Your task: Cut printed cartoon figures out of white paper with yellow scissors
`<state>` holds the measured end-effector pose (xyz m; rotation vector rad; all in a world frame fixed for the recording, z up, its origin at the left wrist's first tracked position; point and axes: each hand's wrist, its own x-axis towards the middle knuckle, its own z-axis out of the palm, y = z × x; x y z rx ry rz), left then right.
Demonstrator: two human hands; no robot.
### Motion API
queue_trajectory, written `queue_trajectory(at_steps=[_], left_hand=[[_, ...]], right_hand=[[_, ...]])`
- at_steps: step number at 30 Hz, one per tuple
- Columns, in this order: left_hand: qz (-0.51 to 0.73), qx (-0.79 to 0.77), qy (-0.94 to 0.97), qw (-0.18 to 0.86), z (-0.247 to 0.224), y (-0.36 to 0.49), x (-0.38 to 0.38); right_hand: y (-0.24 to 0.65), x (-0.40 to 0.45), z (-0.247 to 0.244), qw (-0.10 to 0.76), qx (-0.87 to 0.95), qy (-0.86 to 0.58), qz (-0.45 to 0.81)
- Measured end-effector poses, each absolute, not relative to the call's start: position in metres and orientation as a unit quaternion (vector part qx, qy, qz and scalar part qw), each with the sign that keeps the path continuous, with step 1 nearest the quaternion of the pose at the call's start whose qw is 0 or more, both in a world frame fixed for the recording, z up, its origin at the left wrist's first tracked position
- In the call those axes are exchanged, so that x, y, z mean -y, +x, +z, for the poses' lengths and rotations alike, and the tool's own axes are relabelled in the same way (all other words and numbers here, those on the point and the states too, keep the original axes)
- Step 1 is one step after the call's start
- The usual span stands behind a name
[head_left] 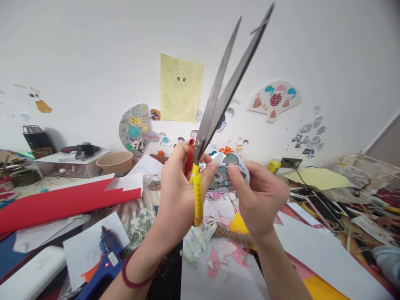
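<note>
A pair of scissors (220,89) with yellow and red handles is in my left hand (178,191). Its long blades point up and stand slightly apart, with a thin sliver near one tip. My left thumb also rests against the edge of a small paper cutout (222,180) printed with a green and purple cartoon figure. On the cutout's other side, my right hand (259,191) pinches it between thumb and fingers. Below both hands, paper scraps (215,258) lie scattered on a white sheet (200,287).
At lower left lie a blue glue gun (109,258) with a red light, a white case (34,273) and red paper (68,200). A beige bowl (115,162) stands behind. At right are white paper (328,254) and a phone (325,212). Another person's hand (387,221) shows far right.
</note>
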<state>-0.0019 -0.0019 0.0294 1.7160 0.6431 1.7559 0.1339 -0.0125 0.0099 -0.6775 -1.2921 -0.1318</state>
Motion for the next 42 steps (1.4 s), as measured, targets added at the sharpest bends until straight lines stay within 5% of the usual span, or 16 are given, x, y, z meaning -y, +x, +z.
queue_trajectory(at_steps=[11, 20, 25, 30, 35, 42], left_hand=[[0.654, -0.255, 0.648, 0.294, 0.031, -0.003, 0.006], [0.637, -0.278, 0.673, 0.254, 0.034, -0.009, -0.003], [0.616, -0.293, 0.693, 0.233, 0.031, -0.008, -0.007], [0.613, -0.344, 0.705, 0.098, 0.033, -0.007, -0.007], [0.484, -0.442, 0.755, 0.032, 0.035, -0.001, -0.003], [0.405, -0.449, 0.796, -0.025, 0.027, 0.016, 0.001]], right_hand=[[0.128, 0.013, 0.008, 0.757, 0.555, -0.338, -0.07], [0.157, 0.009, 0.019, 0.638, 0.661, -0.335, 0.211], [0.168, 0.012, 0.024, 0.591, 0.674, -0.377, 0.233], [0.171, 0.011, 0.027, 0.695, 0.599, -0.378, 0.124], [0.179, 0.013, 0.032, 0.816, 0.467, -0.333, 0.076], [0.181, 0.027, 0.035, 0.835, 0.461, -0.3, 0.023]])
